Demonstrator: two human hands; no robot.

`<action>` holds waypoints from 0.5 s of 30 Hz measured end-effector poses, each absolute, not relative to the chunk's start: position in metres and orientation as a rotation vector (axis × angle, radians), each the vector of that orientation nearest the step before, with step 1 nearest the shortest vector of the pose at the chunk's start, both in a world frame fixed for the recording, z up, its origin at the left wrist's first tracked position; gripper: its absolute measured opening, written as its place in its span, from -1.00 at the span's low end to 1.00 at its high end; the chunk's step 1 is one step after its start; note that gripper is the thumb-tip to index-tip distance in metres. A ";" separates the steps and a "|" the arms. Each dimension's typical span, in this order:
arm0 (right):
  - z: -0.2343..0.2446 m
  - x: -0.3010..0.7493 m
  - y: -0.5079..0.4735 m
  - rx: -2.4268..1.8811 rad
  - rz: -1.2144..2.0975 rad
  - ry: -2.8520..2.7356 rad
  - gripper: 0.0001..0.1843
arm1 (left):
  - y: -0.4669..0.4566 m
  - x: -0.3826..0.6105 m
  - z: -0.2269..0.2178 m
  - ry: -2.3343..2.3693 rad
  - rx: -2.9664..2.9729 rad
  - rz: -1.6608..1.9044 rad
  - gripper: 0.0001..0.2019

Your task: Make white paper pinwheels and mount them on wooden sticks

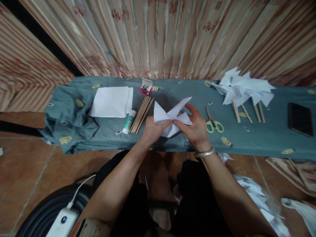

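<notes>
A white paper pinwheel (172,113) with folded, pointed blades is held between my two hands above the front part of the table. My left hand (154,126) grips its lower left side, the thumb pressed at the centre. From the right, my right hand (196,126) holds it too, its thumb meeting the left one at the middle and its fingers behind a blade. A small dark spot shows at the centre between the thumbs. Left of my left hand lie several wooden sticks (142,115) and a glue stick (129,121). Green-handled scissors (214,125) rest right of my right hand.
A stack of white paper (110,102) lies on the cloth-covered table (172,87) at left. Behind the sticks stands an open red box (145,88) of small metal pieces. Finished pinwheels (240,86) on sticks and a black phone (300,118) are at right. A power bank (63,222) sits lower left.
</notes>
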State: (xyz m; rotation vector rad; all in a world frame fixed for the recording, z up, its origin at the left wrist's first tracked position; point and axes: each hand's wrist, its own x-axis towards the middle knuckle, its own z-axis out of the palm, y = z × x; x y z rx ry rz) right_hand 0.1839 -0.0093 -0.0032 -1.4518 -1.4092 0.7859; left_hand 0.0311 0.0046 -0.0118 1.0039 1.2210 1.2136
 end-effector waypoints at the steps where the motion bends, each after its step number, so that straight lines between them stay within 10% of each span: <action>1: -0.004 0.184 -0.009 -1.444 0.795 -1.405 -0.19 | 0.005 0.031 -0.013 1.217 1.010 1.218 -0.64; 15: -0.011 0.190 -0.004 -1.413 0.950 -1.250 -0.16 | 0.002 0.031 -0.005 1.104 0.933 1.119 -0.62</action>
